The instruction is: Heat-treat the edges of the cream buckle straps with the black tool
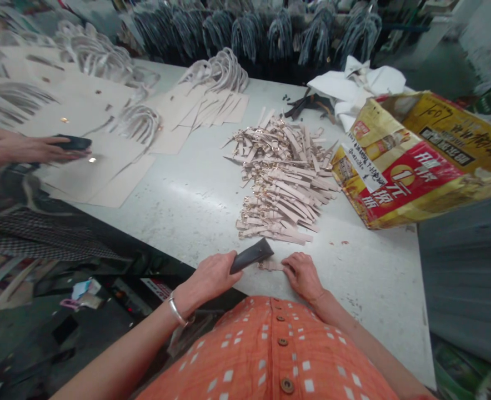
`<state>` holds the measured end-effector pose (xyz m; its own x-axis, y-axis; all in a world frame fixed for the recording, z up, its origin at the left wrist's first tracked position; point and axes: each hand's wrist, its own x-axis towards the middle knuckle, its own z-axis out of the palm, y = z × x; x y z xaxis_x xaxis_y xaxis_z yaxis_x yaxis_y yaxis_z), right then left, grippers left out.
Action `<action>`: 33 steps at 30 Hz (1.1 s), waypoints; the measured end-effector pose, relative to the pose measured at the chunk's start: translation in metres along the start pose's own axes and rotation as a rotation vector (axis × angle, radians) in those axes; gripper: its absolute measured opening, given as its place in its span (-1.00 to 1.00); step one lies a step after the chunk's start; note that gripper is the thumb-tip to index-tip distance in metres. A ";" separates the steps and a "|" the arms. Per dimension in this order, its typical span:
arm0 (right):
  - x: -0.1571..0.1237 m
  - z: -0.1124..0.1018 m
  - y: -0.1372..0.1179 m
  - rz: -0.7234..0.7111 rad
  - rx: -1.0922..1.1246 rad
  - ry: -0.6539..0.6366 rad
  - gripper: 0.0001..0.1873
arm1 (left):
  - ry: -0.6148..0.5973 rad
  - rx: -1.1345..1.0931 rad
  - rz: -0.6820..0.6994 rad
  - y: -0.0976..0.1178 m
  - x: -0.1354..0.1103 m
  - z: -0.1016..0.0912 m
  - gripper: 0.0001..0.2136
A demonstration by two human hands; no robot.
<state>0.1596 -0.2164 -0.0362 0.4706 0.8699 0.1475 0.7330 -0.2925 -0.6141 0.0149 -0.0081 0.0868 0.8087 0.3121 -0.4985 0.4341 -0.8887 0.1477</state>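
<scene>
My left hand (213,276) is closed around a flat dark tool (251,255) that points toward a small beige strap (270,266) lying at the near edge of the white table (187,205). My right hand (302,274) presses its fingers on the right end of that strap, holding it down. Just beyond both hands lies a big heap of beige straps with metal buckles (282,178).
A yellow and red bag (416,161) lies on its side at the right, with crumpled white paper (354,83) behind it. Beige cut panels and white looped handles (137,122) cover the left. Another person's hand (37,149) holds a dark tool at far left.
</scene>
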 end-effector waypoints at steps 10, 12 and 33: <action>-0.011 0.001 0.006 -0.160 -0.017 -0.002 -0.78 | -0.096 -0.036 -0.042 -0.006 -0.031 0.011 -0.76; -0.016 0.002 0.009 -0.168 -0.001 -0.013 -0.79 | -0.106 -0.052 -0.043 -0.005 -0.038 0.012 -0.77; -0.013 -0.011 0.013 -0.139 0.170 -0.069 -0.51 | -0.102 -0.009 0.103 0.047 -0.008 0.015 -0.75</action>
<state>0.1684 -0.2357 -0.0376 0.3325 0.9238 0.1900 0.6926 -0.1025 -0.7140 0.0229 -0.0575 0.0854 0.8050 0.1833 -0.5643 0.3548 -0.9110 0.2103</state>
